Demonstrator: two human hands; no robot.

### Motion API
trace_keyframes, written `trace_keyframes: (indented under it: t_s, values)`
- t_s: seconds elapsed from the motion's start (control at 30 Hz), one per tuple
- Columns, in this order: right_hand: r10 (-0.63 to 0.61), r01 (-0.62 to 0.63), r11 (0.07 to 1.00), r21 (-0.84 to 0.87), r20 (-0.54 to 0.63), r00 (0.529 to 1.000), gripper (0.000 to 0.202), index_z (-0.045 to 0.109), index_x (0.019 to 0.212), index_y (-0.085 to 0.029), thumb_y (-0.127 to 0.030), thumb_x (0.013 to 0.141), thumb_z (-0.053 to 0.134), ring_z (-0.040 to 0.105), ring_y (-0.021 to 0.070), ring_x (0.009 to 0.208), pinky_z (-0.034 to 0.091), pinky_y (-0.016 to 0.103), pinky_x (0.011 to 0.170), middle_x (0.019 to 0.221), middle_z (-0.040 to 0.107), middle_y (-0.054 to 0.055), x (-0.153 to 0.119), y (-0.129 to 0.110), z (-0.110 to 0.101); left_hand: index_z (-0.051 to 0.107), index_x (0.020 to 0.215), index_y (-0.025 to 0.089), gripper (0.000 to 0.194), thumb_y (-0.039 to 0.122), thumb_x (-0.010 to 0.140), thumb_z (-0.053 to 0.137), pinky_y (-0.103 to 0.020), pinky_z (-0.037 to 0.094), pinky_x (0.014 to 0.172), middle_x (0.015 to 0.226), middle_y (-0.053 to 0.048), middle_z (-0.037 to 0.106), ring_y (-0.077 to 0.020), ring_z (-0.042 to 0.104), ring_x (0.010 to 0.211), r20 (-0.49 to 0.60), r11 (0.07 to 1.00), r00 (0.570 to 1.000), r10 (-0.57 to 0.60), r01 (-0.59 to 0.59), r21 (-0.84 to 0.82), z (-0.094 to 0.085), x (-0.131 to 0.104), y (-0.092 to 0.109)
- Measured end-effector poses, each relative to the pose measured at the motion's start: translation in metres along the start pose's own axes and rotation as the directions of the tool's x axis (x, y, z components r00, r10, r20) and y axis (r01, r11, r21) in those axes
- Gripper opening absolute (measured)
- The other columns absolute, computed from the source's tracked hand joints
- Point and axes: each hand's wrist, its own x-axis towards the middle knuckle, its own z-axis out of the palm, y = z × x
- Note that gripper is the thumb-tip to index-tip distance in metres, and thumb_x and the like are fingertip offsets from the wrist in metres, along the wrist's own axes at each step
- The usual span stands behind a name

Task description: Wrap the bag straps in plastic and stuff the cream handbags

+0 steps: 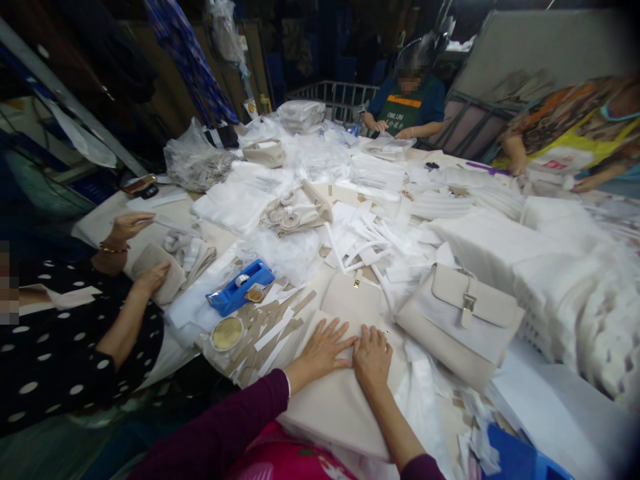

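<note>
A pale beige bag (335, 407) lies in front of me, its flap (353, 297) with a gold clasp spread away from me. My left hand (324, 350) rests flat on the bag with its fingers spread. Close beside it, my right hand (373, 357) also presses on the bag, palm down, fingers stretched forward and only a little apart. The thumbs nearly meet. To the right stands a second beige bag (463, 320), its flap closed with a gold buckle. Neither hand grips anything.
A blue tape dispenser (240, 287), a round tin (227, 333) and paper strips (275, 333) lie to the left. White wrapping is heaped at the right (575, 280). A person in polka dots handles a beige piece (159, 273); two more people work across the table.
</note>
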Motion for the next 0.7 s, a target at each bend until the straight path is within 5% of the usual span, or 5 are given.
trace_keyframes:
  t_s: [0.33,0.7]
  values:
    - [-0.057,0.068,0.996,-0.062,0.167,0.984,0.043,0.049,0.133,-0.017,-0.026,0.093,0.034,0.035,0.0316,0.129,0.026,0.047,0.101,0.135,0.049,0.016,0.004,0.004,-0.007,0.031,0.142,0.039,0.060,0.061,0.087,0.041,-0.051,0.014,0.115,0.153,-0.001,0.028,-0.0256,0.019,0.142,-0.016,1.000,1.000,-0.012,0.012,0.016,0.006,-0.003,0.000]
    - [-0.047,0.049,0.999,-0.004,0.215,0.976,0.043,0.051,0.130,-0.013,-0.022,0.091,0.036,0.038,0.0333,0.129,0.031,0.048,0.101,0.135,0.049,0.019,0.011,0.006,-0.022,0.027,0.143,0.039,0.058,0.051,0.089,0.046,-0.053,0.019,0.113,0.151,0.000,0.033,-0.0260,0.024,0.141,-0.012,0.997,0.997,0.071,-0.071,0.034,0.024,0.002,-0.002]
